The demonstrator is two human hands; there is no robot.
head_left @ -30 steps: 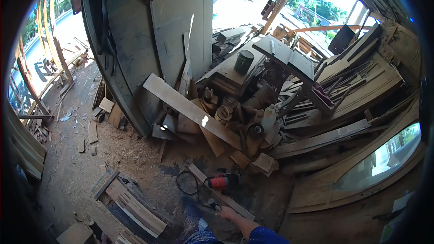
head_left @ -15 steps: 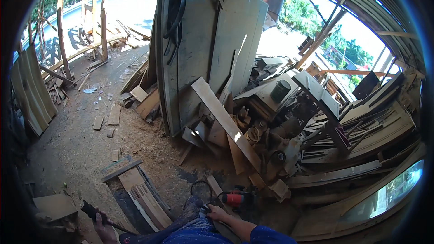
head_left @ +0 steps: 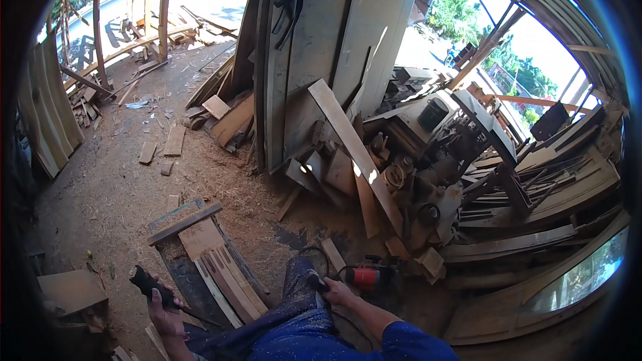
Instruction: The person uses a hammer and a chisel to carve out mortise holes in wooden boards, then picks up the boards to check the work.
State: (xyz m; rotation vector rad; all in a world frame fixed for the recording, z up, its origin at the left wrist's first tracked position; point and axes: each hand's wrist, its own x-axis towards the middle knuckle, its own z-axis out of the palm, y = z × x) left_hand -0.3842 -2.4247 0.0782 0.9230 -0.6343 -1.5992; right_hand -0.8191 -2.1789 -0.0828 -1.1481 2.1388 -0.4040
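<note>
My left hand point(head_left: 167, 317) is closed around a black extension-cord socket point(head_left: 148, 282), its wider end tilted up and to the left. A dark cord point(head_left: 204, 319) runs from its lower end toward my lap. My right hand point(head_left: 340, 293) is closed on a small dark piece that looks like a cord plug point(head_left: 315, 283), held over my knee; the fingers hide part of it. Just beyond that hand, a red and black power tool point(head_left: 365, 277) lies on the floor, with a black cord point(head_left: 313, 250) looping beside it.
Between my hands, slotted wooden strips point(head_left: 231, 274) lie on a low wooden stand point(head_left: 186, 224). Sawdust and offcuts point(head_left: 174, 140) litter the floor. Tall panels point(head_left: 301, 73) lean ahead, with a slanted board point(head_left: 354, 147) and a cluttered heap at right. A wooden box point(head_left: 73, 292) stands at left.
My left hand has risen and moved slightly right with the socket, so more of the hand shows. My right hand still grips the small dark piece. The whole view has shifted a little.
</note>
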